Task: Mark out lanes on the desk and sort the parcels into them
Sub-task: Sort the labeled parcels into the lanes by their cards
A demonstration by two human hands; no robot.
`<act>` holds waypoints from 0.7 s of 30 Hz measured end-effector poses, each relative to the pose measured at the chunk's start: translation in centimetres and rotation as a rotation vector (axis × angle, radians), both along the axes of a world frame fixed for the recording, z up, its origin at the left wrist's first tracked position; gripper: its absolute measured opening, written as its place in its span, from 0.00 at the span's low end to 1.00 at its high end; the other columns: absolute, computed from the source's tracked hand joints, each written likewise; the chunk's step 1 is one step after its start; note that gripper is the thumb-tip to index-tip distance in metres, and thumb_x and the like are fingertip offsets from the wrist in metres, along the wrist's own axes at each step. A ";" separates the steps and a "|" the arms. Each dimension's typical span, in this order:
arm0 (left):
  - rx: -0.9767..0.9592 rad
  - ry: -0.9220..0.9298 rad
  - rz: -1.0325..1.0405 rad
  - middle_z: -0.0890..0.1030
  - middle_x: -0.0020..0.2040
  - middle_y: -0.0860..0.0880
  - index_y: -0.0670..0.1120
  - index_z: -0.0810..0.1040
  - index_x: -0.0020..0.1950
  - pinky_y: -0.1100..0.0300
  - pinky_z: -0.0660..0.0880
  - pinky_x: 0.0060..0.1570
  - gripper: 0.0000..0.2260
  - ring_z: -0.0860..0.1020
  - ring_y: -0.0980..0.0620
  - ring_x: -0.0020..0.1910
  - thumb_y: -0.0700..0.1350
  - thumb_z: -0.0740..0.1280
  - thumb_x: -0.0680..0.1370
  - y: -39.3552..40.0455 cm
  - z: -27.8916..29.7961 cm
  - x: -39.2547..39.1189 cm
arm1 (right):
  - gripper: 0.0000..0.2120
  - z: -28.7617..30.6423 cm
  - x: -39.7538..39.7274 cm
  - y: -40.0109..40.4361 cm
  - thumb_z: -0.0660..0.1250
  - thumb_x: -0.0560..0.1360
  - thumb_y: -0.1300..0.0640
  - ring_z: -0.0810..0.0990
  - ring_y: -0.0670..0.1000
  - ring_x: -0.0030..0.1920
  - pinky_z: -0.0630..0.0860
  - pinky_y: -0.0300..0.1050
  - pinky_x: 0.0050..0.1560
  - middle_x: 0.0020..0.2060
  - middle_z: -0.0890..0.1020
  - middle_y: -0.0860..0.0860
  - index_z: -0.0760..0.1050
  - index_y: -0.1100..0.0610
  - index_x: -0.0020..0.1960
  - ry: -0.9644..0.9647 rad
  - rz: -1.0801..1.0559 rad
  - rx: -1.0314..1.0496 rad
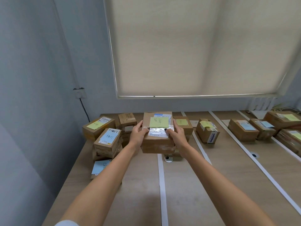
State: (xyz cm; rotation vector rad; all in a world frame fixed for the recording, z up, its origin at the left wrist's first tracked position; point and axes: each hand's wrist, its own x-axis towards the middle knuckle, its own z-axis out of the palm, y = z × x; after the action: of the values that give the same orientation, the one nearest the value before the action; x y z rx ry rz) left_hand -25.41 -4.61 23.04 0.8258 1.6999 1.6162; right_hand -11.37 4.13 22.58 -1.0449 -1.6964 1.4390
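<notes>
A: Obs. Both hands grasp one cardboard parcel (157, 132). Left hand (138, 135) wraps its left side, thumb on the top face; right hand (176, 137) wraps its right side, thumb on the shiny clear tape (158, 132). Fingers curled round it on both sides.

B: Location?

A: Held above the desk (187, 185), over the far end of the leftmost white tape strip (162, 185). It hides whatever lies directly below and behind it, so I cannot tell whether it rests on anything.

B: Orientation?

A: Top face up and tilted toward the camera. The green sticky note (159, 122) reads upright from the near side. Long axis appears to run near-to-far, short axis left-to-right, roughly parallel to the strip. The wide lens distorts things, so treat that as a judgement.

B: Risks?

A: 1. It straddles the strip. Set straight down, it would sit on a lane boundary, not in a lane.
2. The left stack (108, 143), just beside the left hand, looks unevenly piled. An elbow or a parcel corner swung leftward could topple it.
3. The right thumb is on glossy tape, so the hold could slip if the box is heavy.
4. A grommet hole (168, 158) lies just near of the box, and a corner landing on it would rock.
5. The note could peel off if brushed, and the sort cue would be lost.
</notes>
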 end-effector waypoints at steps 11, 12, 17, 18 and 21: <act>-0.023 -0.096 -0.008 0.70 0.68 0.45 0.53 0.60 0.74 0.62 0.75 0.37 0.23 0.77 0.48 0.54 0.47 0.61 0.79 1.3 -2.9 1.0 | 0.32 -1.5 1.4 0.3 0.63 0.76 0.54 0.72 0.57 0.61 0.78 0.51 0.56 0.67 0.63 0.54 0.53 0.44 0.75 -0.021 -0.008 -0.042; -0.030 -0.100 -0.012 0.71 0.67 0.45 0.53 0.60 0.74 0.61 0.76 0.38 0.23 0.78 0.48 0.54 0.47 0.61 0.80 1.6 -3.2 1.4 | 0.32 -1.7 2.0 0.5 0.63 0.76 0.54 0.72 0.56 0.62 0.78 0.51 0.56 0.67 0.64 0.54 0.53 0.44 0.75 -0.024 -0.016 -0.044; -0.032 -0.083 -0.022 0.69 0.67 0.47 0.52 0.61 0.74 0.58 0.77 0.45 0.22 0.76 0.48 0.56 0.47 0.60 0.80 3.9 -4.2 5.0 | 0.32 -2.7 5.5 2.5 0.63 0.76 0.56 0.72 0.56 0.63 0.74 0.58 0.61 0.68 0.65 0.54 0.54 0.45 0.75 -0.001 -0.038 -0.071; -0.024 -0.080 -0.016 0.68 0.66 0.48 0.52 0.61 0.74 0.61 0.77 0.41 0.22 0.77 0.51 0.54 0.47 0.60 0.80 4.4 -4.3 5.8 | 0.31 -2.9 6.2 3.0 0.63 0.76 0.56 0.73 0.56 0.63 0.75 0.58 0.61 0.68 0.66 0.54 0.55 0.45 0.75 0.001 -0.051 -0.069; 0.009 -0.101 -0.026 0.69 0.65 0.47 0.51 0.62 0.74 0.64 0.75 0.38 0.23 0.77 0.51 0.52 0.45 0.60 0.79 6.4 -4.3 8.3 | 0.30 -3.4 8.5 4.9 0.64 0.75 0.56 0.73 0.55 0.61 0.77 0.54 0.58 0.67 0.66 0.54 0.57 0.47 0.74 0.024 -0.091 -0.057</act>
State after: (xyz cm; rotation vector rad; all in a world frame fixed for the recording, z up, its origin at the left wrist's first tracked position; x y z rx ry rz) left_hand -17.11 1.74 18.69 0.7547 1.6067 1.6220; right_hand -2.82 8.98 19.20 -1.1167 -1.5794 1.4431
